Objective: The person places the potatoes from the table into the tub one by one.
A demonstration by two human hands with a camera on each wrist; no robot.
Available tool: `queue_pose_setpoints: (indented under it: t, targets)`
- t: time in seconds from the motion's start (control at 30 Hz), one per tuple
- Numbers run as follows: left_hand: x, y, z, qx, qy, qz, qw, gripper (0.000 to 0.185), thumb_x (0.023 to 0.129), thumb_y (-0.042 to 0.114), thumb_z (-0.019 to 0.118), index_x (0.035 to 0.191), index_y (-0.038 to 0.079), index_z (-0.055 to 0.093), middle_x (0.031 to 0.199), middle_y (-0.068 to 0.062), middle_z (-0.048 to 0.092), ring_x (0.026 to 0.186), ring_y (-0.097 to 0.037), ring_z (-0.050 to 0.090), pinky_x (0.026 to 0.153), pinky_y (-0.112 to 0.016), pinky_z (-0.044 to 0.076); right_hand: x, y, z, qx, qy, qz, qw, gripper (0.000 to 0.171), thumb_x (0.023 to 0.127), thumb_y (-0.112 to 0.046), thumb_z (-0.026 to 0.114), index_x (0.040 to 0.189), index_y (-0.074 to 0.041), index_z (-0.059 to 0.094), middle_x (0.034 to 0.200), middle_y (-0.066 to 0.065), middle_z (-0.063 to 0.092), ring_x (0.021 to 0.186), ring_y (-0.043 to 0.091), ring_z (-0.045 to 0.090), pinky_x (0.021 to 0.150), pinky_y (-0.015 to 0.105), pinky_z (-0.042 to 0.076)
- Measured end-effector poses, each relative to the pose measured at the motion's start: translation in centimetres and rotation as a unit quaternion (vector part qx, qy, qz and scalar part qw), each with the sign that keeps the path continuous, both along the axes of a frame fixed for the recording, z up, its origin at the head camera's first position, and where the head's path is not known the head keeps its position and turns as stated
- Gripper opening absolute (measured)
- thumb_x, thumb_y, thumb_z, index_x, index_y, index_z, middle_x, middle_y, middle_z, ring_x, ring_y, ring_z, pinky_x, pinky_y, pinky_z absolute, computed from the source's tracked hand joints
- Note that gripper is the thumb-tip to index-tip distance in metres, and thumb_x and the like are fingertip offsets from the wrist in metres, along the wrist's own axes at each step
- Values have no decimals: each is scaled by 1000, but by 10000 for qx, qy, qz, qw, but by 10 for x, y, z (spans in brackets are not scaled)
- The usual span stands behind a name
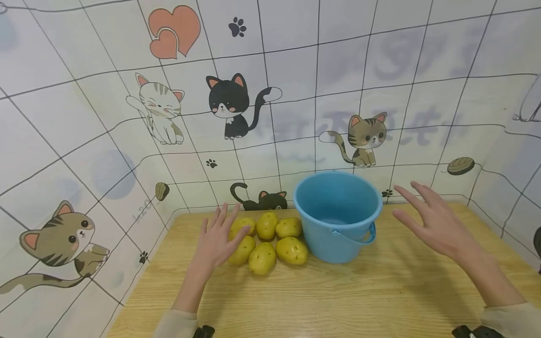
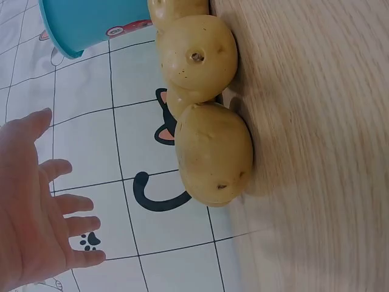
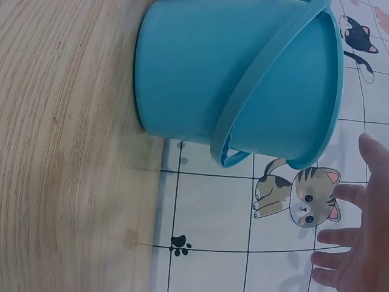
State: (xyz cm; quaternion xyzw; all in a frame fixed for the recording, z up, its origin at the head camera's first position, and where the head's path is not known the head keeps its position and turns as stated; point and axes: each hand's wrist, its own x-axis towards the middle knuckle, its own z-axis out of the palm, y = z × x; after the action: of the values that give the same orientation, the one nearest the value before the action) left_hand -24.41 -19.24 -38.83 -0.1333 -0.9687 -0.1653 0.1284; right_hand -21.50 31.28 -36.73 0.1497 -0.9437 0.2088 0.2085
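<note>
Several yellow potatoes [image 1: 267, 241] lie in a cluster on the wooden table [image 1: 338, 300], just left of a blue plastic bucket [image 1: 337, 216]. My left hand [image 1: 216, 237] hovers with fingers spread over the left side of the cluster, holding nothing. In the left wrist view the left hand [image 2: 36, 207] is open beside two potatoes [image 2: 213, 152] with air between them. My right hand [image 1: 427, 218] floats open to the right of the bucket, apart from it. The right wrist view shows the bucket [image 3: 243, 79] with its handle down and the right hand's fingertips [image 3: 352, 243] spread.
A tiled wall with cartoon cat stickers [image 1: 230, 105] runs behind and to the left of the table. The bucket looks empty inside. Bare wood lies in front of the potatoes and bucket.
</note>
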Motion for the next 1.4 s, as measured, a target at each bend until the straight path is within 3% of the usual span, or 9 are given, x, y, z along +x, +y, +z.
queue_pose_setpoints:
  t: [0.2, 0.43, 0.6, 0.83, 1.07, 1.4]
  targets:
    - [1, 0, -4, 334, 160, -94, 9993, 72, 101, 61, 42, 161, 26, 26, 166, -13, 18, 151, -36, 19, 118, -65, 15, 2, -7, 2, -208, -13, 13, 9998, 65, 101, -37, 60, 158, -18, 35, 159, 28, 25, 141, 56, 23, 98, 83, 21]
    - [2, -1, -11, 736, 195, -122, 9970, 70, 102, 60, 42, 160, 23, 29, 164, -15, 25, 146, -41, 29, 115, -68, 22, 4, -17, 5, -338, 123, 77, 9993, 63, 99, -36, 63, 155, -17, 40, 157, 25, 31, 140, 53, 28, 97, 81, 26]
    - [3, -2, -17, 924, 97, -41, 9957, 70, 102, 60, 42, 161, 24, 28, 163, -15, 28, 143, -47, 33, 109, -74, 25, 3, -27, 6, -510, 193, 331, 9980, 57, 100, -31, 63, 151, -15, 45, 155, 24, 36, 138, 53, 32, 96, 81, 28]
    - [1, -4, -29, 1318, -21, -48, 9913, 71, 103, 57, 44, 160, 17, 29, 159, -20, 33, 142, -44, 36, 111, -66, 32, 0, -38, 1, -647, 311, 600, 9956, 53, 100, -26, 64, 148, -12, 48, 152, 21, 40, 136, 51, 35, 95, 80, 32]
    - [0, -6, -40, 1664, -264, -99, 9857, 71, 103, 53, 48, 159, 13, 29, 157, -24, 34, 142, -46, 35, 111, -66, 32, -2, -45, -4, -623, 541, 882, 9927, 49, 99, -23, 65, 145, -10, 52, 149, 21, 45, 134, 49, 39, 100, 75, 33]
    - [1, -12, -56, 1745, -591, 10, 9829, 73, 101, 43, 59, 156, 4, 31, 152, -26, 39, 134, -47, 44, 106, -65, 39, -2, -57, -10, -680, 772, 1089, 9887, 40, 97, -17, 67, 136, -12, 60, 146, 13, 49, 136, 41, 41, 99, 69, 38]
